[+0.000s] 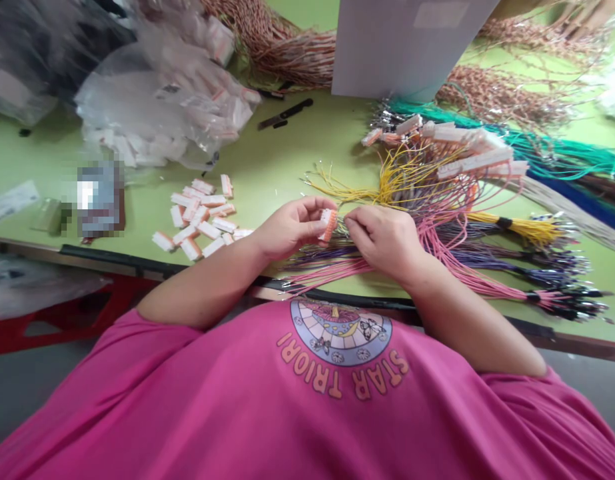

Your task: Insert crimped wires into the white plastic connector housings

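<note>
Left hand [287,230] pinches a small connector [328,225] between thumb and fingers, just above the tabletop [287,167]. Right hand [382,237], fingers closed, touches wires [347,230] at the connector's right side. Loose connectors [200,220] lie left.

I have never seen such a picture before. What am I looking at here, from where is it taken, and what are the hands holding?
The one picture comes from a camera worn on a person's head, looking down at their own bare hands over a green table. The left hand pinches a small white and orange connector. The right hand touches thin wires at that connector. Loose connectors lie to the left, beside a clear plastic bag of more. Bundles of pink wires and yellow wires spread to the right.
</note>
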A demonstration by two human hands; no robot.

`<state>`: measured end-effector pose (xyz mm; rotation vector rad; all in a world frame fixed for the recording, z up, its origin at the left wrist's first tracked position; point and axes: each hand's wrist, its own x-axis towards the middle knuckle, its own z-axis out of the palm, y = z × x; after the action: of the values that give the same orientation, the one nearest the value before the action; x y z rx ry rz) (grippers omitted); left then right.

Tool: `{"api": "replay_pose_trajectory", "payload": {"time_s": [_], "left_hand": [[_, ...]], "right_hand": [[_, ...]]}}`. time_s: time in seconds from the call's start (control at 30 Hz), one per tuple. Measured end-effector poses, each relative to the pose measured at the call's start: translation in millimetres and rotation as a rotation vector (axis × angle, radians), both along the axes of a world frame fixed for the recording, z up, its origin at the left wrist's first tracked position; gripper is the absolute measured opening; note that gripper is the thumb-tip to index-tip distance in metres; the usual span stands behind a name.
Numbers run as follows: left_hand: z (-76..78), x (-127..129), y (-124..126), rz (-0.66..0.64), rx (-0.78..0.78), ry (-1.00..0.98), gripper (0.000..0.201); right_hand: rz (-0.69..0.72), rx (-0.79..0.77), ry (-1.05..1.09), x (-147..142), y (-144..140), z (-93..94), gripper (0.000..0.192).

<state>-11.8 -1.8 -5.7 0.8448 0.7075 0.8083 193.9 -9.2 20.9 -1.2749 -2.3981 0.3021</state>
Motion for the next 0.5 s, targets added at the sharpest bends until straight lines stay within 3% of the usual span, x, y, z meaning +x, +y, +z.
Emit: {"api": "replay_pose_trajectory", "payload": {"time_s": [0.37,0.5], "left_hand": [[-6.8,2,-1,0.032,0.206,0.196,0.046],[-5.4,3,-3,0.036,0.211,0.214,0.046]], "right_hand": [[0.012,-0.104,-0.255,-8,-2,4.6,0.034],[0.021,-0.162,-0.173,-11,-2,-2.3,0.034]]}}
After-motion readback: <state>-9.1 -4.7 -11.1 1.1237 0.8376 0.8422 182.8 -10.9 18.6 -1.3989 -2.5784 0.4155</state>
